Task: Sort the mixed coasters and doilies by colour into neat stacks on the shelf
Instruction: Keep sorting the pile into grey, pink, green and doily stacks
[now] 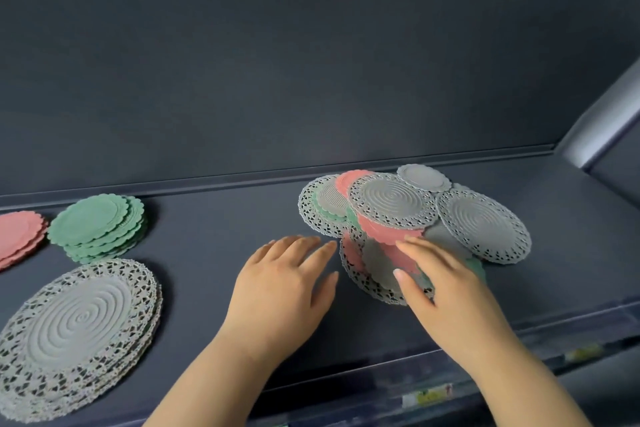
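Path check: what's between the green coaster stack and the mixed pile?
Head view: bare shelf from green coaster stack to mixed pile, except the left hand beside the pile.

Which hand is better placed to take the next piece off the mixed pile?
Probably the right hand: it rests on the mixed pile, fingers over a pink coaster. The left hand lies flat on the shelf beside it.

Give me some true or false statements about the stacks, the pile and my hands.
1. The green stack sits behind the grey stack. True.
2. The left hand holds a pink coaster. False: it holds nothing, and its fingers are straight.
3. The right hand is over the mixed pile. True.
4. The pink stack lies right of the green stack. False: it lies left of it.
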{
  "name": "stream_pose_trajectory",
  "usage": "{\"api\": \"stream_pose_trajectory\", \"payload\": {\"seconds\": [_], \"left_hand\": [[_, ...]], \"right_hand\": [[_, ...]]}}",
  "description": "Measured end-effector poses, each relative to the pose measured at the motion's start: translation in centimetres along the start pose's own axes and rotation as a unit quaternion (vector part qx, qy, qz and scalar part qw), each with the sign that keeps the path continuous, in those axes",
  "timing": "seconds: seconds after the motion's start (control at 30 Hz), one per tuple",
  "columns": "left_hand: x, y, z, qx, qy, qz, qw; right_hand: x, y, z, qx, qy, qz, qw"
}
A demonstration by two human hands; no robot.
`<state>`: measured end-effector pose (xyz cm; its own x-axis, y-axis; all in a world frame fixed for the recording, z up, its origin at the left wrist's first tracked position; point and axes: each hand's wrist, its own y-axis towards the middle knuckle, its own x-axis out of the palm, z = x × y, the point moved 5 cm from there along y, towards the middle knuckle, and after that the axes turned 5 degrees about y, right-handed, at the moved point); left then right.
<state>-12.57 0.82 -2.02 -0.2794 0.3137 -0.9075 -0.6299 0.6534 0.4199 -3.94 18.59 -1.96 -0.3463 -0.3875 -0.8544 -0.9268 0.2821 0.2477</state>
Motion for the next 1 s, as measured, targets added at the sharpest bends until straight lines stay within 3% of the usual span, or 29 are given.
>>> {"api": "stream_pose_trajectory", "payload": {"seconds": [0.23,0.53,0.7,0.83,1.0], "left_hand": [[1.7,4.0,4.3,-0.008,-0.012,0.02,1.0],[4.5,9.4,13.1,-0.039,0.031,0.032,0.998],[5.0,11.2,14.2,-0.081,0.089,0.029,0.992],[6.0,10.9,13.4,-0.143,0.068,0.017,0.987],[5.9,11.1,13.2,-0.156,0.078,0.023,0.984]], "right_hand": [[-2.8,2.8,5.9,0.002,0.028,0.011,1.0],[-6.3,6.8,14.0,-0.093,-0.019,-0.097,0.991],[-6.4,7.6,15.5,-0.149,-0.011,-0.134,0.98],[-5.8,7.2,15.5,-0.176,0.003,-0.187,0.966],[-5.1,6.8,15.7,-0.202,-0.002,-0.223,0.954]]}}
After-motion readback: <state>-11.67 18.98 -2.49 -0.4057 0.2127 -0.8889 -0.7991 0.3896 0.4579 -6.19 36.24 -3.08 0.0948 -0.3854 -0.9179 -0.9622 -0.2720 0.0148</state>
